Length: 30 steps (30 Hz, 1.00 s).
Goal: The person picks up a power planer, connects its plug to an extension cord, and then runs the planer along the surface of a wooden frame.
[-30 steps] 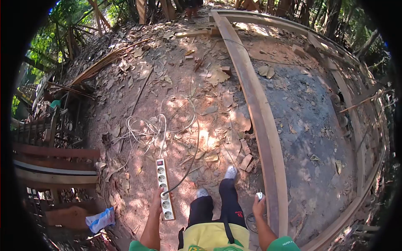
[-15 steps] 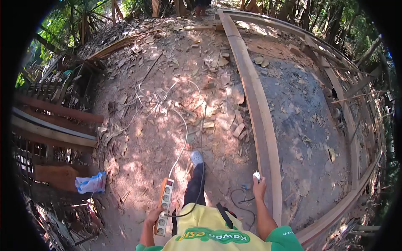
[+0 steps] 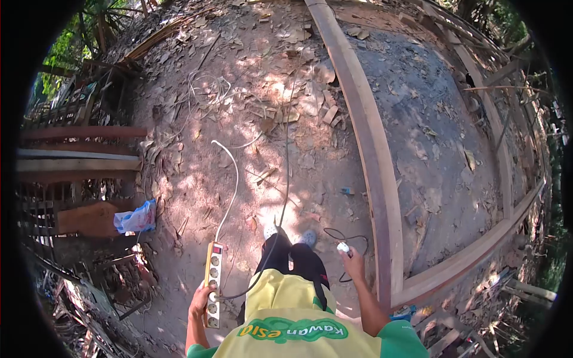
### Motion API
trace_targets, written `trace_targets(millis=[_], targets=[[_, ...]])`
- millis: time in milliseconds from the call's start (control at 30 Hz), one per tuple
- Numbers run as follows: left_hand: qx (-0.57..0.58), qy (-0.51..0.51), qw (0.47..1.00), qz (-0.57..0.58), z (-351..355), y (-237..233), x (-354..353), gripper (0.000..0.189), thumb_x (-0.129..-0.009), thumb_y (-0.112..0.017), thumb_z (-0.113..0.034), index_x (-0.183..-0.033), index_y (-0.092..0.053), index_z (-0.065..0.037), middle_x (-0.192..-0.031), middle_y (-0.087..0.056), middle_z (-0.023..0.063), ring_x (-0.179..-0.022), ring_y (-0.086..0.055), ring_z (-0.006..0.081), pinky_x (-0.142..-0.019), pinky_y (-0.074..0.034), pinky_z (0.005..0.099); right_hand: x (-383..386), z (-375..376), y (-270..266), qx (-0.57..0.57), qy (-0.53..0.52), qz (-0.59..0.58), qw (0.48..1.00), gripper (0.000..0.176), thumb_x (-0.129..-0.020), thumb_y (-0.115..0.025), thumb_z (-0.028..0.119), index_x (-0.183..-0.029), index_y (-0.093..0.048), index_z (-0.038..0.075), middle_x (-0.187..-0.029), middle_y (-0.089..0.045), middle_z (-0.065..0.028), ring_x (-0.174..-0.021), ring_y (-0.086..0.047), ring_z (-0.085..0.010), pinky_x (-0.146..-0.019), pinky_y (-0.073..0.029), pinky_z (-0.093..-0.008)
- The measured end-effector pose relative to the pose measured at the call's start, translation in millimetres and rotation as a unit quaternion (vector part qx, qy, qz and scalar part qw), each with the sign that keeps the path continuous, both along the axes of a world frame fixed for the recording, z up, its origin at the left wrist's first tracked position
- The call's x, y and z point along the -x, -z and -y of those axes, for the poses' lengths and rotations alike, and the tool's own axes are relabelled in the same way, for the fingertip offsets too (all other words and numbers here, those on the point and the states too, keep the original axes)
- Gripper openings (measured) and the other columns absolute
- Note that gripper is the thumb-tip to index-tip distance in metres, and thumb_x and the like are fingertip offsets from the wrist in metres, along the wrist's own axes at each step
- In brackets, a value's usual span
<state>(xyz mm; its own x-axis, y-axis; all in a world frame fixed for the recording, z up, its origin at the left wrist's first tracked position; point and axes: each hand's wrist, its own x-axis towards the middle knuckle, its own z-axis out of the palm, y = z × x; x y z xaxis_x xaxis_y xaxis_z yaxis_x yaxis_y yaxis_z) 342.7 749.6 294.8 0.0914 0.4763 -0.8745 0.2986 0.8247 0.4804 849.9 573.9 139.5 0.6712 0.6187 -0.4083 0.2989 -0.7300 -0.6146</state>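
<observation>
Multi-socket power strip (image 3: pixel 216 270): white-faced, its red switch (image 3: pixel 218 250) beyond the left hand (image 3: pixel 201 297), which grips one side. A dark-corded plug (image 3: pixel 213 296) sits in a socket just beside that hand. A second white plug (image 3: pixel 342 246), held, projects forward from the right hand (image 3: pixel 353 263).

**Counting things from far away**

I see one left hand (image 3: pixel 202 296) and one right hand (image 3: pixel 353 262), which makes two. I count one power strip (image 3: pixel 213 280), one red switch (image 3: pixel 218 250), two plugs (image 3: pixel 342 246), two shoes (image 3: pixel 308 238) and one plastic bag (image 3: pixel 136 217).
</observation>
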Motion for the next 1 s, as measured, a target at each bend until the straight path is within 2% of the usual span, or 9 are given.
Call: trace_targets(millis=[133, 200, 333, 433, 533, 667, 767, 867, 1000], targets=[[0.006, -0.111, 0.994, 0.012, -3.7, 56.6, -27.0, 0.037, -0.101, -0.055, -0.036, -0.124, -0.058, -0.007, -0.089, -0.067, 0.0057, -0.069, -0.062, 0.0142, -0.062, -0.052, 0.0298, 39.9, -29.0, -54.8, -0.049, -0.011, -0.06, 0.997, 0.041, -0.085, -0.078, 0.031, -0.11, -0.068, 0.0, -0.071, -0.055, -0.0046, -0.063, -0.049, -0.0175, -0.061, -0.045, -0.0354], [-0.045, -0.101, 0.992, 0.066, -12.9, 119.4, -36.4, 0.041, -0.106, -0.046, -0.043, -0.122, -0.057, -0.007, -0.092, -0.069, 0.0086, -0.072, -0.067, 0.0177, -0.064, -0.057, 0.0338, 58.3, -37.7, -69.9, -0.044, -0.027, -0.1, 0.994, 0.037, -0.087, -0.077, 0.026, -0.112, -0.067, 0.0, -0.072, -0.056, -0.0009, -0.064, -0.048, -0.0118, -0.059, -0.042, -0.0307], [-0.134, -0.121, 0.978, 0.104, -35.6, 179.4, -99.4, 0.044, -0.104, -0.048, -0.05, -0.127, -0.05, -0.012, -0.092, -0.067, 0.0076, -0.08, -0.069, 0.0204, -0.068, -0.057, 0.0353, 100.4, -49.2, -117.4, -0.112, -0.038, -0.159, 0.98, 0.033, -0.087, -0.076, 0.019, -0.111, -0.067, -0.001, -0.074, -0.06, -0.0047, -0.065, -0.053, -0.0131, -0.061, -0.045, -0.031], [-0.106, -0.112, 0.972, 0.175, -41.2, 168.0, -130.0, 0.041, -0.104, -0.05, -0.046, -0.124, -0.052, -0.01, -0.09, -0.063, 0.0042, -0.074, -0.065, 0.0154, -0.065, -0.056, 0.032, 136.8, -40.2, -152.3, -0.113, -0.07, -0.157, 0.979, 0.033, -0.088, -0.075, 0.018, -0.114, -0.067, 0.0, -0.077, -0.064, -0.0066, -0.067, -0.057, -0.013, -0.062, -0.047, -0.0307], [-0.106, -0.117, 0.966, 0.204, -31.4, 168.3, -148.9, 0.041, -0.103, -0.052, -0.045, -0.124, -0.052, -0.01, -0.089, -0.061, 0.0004, -0.073, -0.063, 0.0121, -0.064, -0.054, 0.0292, 167.7, -39.3, -161.1, -0.074, -0.138, -0.123, 0.98, 0.036, -0.087, -0.075, 0.022, -0.116, -0.066, 0.002, -0.082, -0.068, -0.0121, -0.069, -0.064, -0.0198, -0.065, -0.051, -0.0343], [-0.06, -0.096, 0.97, 0.214, -12.1, 172.2, -152.8, 0.048, -0.102, -0.054, -0.046, -0.13, -0.053, -0.007, -0.097, -0.065, 0.0028, -0.08, -0.064, 0.0121, -0.072, -0.055, 0.0297, 203.4, -36.4, -153.3, -0.03, -0.172, -0.127, 0.977, 0.038, -0.087, -0.074, 0.024, -0.118, -0.066, 0.004, -0.087, -0.068, -0.0141, -0.073, -0.066, -0.0262, -0.068, -0.052, -0.0372], [-0.074, -0.072, 0.97, 0.22, 1.8, 184.2, -149.3, 0.045, -0.104, -0.05, -0.045, -0.129, -0.05, -0.007, -0.093, -0.066, 0.0091, -0.078, -0.068, 0.0177, -0.072, -0.058, 0.0338, 216.3, -33.7, -144.6, -0.028, -0.206, -0.116, 0.971, 0.036, -0.087, -0.074, 0.023, -0.117, -0.065, 0.005, -0.093, -0.069, -0.0148, -0.074, -0.068, -0.0303, -0.069, -0.053, -0.039], [-0.056, -0.095, 0.964, 0.244, 8.4, 188.0, -144.8, 0.047, -0.103, -0.055, -0.041, -0.134, -0.052, -0.006, -0.105, -0.064, 0.0021, -0.091, -0.061, 0.0114, -0.084, -0.051, 0.0298, 220.9, -34.8, -137.4, 0.011, -0.221, -0.131, 0.966, 0.034, -0.087, -0.074, 0.024, -0.114, -0.065, 0.005, -0.093, -0.069, -0.0148, -0.076, -0.068, -0.0309, -0.07, -0.053, -0.0396], [-0.033, -0.092, 0.966, 0.239, 6.7, 177.0, -139.2, 0.047, -0.103, -0.055, -0.041, -0.135, -0.05, -0.007, -0.105, -0.063, 0.0018, -0.09, -0.059, 0.0091, -0.079, -0.051, 0.0271, 224.1, -33.3, -127.9, 0.032, -0.246, -0.144, 0.958, 0.034, -0.089, -0.072, 0.026, -0.113, -0.065, 0.005, -0.094, -0.07, -0.0146, -0.078, -0.069, -0.0312, -0.07, -0.054, -0.0404]])
